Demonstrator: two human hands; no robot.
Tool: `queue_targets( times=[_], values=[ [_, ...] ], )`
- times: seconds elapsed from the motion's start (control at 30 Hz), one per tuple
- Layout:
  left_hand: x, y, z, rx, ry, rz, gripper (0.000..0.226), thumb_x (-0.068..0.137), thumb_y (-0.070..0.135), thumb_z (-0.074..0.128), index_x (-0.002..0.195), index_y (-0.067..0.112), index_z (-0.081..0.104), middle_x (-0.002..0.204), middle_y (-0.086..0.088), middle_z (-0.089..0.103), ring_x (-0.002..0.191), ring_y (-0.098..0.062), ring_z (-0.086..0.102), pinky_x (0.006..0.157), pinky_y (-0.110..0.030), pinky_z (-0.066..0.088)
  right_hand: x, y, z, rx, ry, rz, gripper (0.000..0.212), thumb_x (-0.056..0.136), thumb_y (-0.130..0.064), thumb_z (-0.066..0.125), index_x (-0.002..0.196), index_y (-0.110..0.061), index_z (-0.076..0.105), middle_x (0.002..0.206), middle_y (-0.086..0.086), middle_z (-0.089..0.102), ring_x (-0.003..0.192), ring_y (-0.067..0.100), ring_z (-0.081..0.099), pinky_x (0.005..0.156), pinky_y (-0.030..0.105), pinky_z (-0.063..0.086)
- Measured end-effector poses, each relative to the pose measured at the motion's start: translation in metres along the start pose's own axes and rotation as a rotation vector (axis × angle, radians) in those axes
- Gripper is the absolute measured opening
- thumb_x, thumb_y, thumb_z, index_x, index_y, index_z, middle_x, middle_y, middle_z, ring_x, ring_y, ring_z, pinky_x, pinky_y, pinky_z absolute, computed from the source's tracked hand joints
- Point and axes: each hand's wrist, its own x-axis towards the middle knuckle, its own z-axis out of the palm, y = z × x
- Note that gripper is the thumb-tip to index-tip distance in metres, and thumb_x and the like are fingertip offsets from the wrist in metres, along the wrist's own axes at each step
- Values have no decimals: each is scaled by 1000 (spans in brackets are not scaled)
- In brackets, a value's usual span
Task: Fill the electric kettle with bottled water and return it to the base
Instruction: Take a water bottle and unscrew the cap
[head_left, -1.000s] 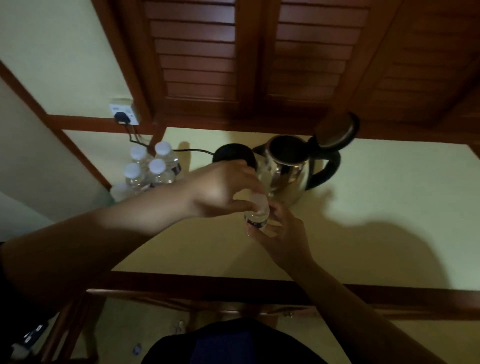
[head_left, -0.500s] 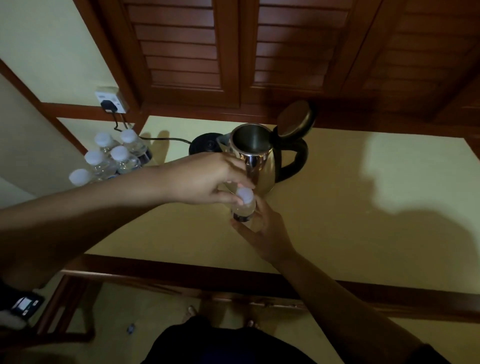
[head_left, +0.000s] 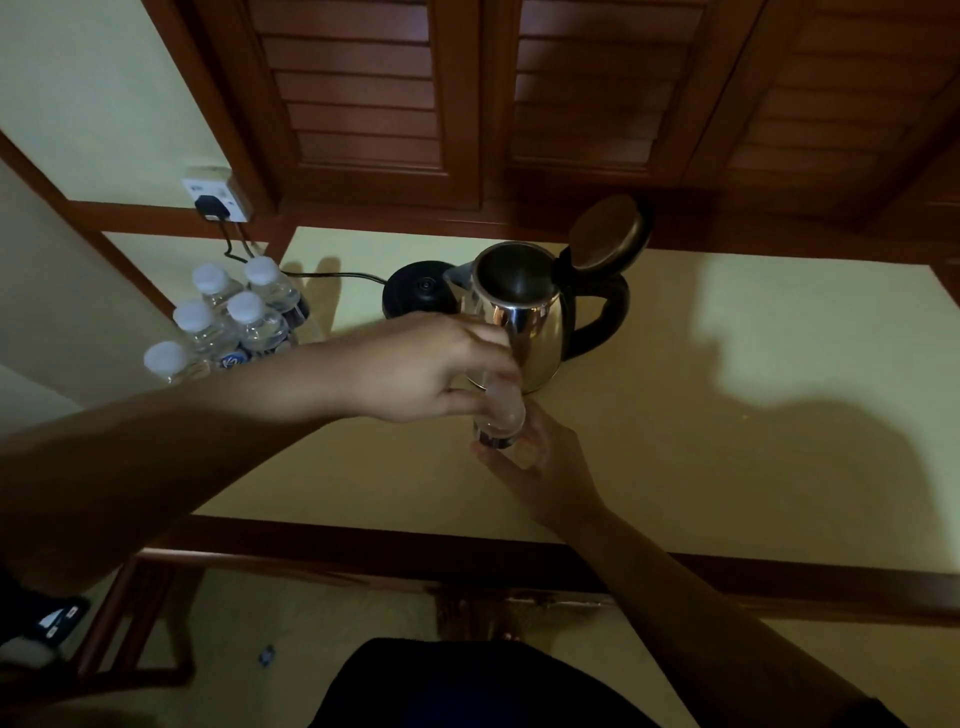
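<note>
Left hand (head_left: 415, 369) pinching the white cap, right hand (head_left: 540, 462) gripping the small clear plastic water bottle (head_left: 501, 415) (cap still on, as before); steel kettle (head_left: 519, 312) is waiting lid-open on the desk (head_left: 727, 415)

Worktop (head_left: 753, 415) lies bare right of the kettle (head_left: 524, 317); bottles (head_left: 234, 317) crowd the back left corner, base (head_left: 415, 288) behind.

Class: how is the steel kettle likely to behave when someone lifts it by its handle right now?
The kettle probably feels light: its lid stands open and the inside looks dry. The polished body may be slippery, so the black handle is the safer grip. Its base looks wide, so tipping seems unlikely.
</note>
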Motion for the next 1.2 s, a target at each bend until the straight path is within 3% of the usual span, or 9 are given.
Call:
queue_targets(
  times=[0.2, 0.47, 0.6, 0.67, 0.73, 0.87, 0.97, 1.1, 1.2],
  values=[
    [-6, -5, 16, 57, 105, -6, 38, 94, 50, 59, 124, 26, 63, 118, 10, 61, 107, -13, 62, 81, -41, 55, -4, -2, 9, -70, 84, 44, 43, 91, -37, 81, 129, -29, 65, 115, -11, 77, 105, 5, 73, 88, 42, 61],
    [-7, 5, 33, 160, 267, -83, 37, 92, 54, 57, 109, 22, 62, 105, 5, 61, 88, -21, 62, 79, -41, 50, -10, -3, 19, -27, 150, 65, 44, 91, -30, 82, 131, -26, 64, 118, -12, 76, 110, 5, 72, 92, 39, 61],
    [-11, 2, 41, 53, 315, -138, 38, 93, 54, 62, 114, 23, 63, 108, 8, 61, 77, 0, 51, 69, -30, 43, -8, -3, 16, -67, 133, 71, 45, 91, -32, 82, 132, -27, 64, 117, -10, 76, 107, 5, 72, 90, 40, 61],
    [-13, -2, 36, -63, 265, -83, 43, 92, 49, 66, 126, 22, 64, 116, 10, 61, 85, 11, 50, 71, -18, 39, -7, -2, 15, -76, 121, 61, 47, 90, -39, 80, 132, -25, 64, 118, -9, 76, 108, 7, 72, 89, 44, 61],
    [-14, -8, 30, -149, 184, 0, 43, 95, 36, 70, 133, 18, 65, 123, 7, 61, 102, 6, 56, 80, -12, 41, -6, -2, 15, -70, 110, 58, 54, 89, -48, 77, 135, -24, 63, 122, -7, 76, 112, 11, 72, 91, 48, 61],
    [-10, -15, 28, -149, 167, 13, 39, 96, 31, 71, 133, 20, 67, 124, 6, 60, 116, -10, 58, 94, -31, 50, -6, -1, 15, -94, 107, 63, 60, 87, -53, 76, 138, -26, 61, 124, -8, 75, 114, 10, 72, 94, 47, 61],
    [-9, -15, 33, -104, 174, -5, 38, 95, 40, 68, 128, 22, 65, 120, 6, 59, 110, -10, 57, 86, -25, 48, -6, 1, 15, -55, 105, 55, 56, 88, -49, 78, 137, -28, 61, 124, -9, 75, 114, 10, 72, 94, 48, 61],
    [-11, -7, 47, 33, 323, -69, 40, 93, 51, 61, 117, 18, 61, 112, 3, 59, 100, -18, 58, 79, -41, 53, -4, 1, 13, -84, 92, 51, 48, 90, -47, 77, 132, -31, 62, 120, -11, 76, 111, 9, 73, 92, 48, 61],
    [-13, 5, 60, 30, 462, -150, 37, 94, 49, 64, 107, 15, 60, 104, 2, 57, 89, -19, 55, 73, -41, 50, -4, -1, 11, -101, 87, 56, 42, 89, -46, 77, 127, -37, 63, 116, -13, 77, 107, 6, 73, 90, 46, 61]
  ],
)
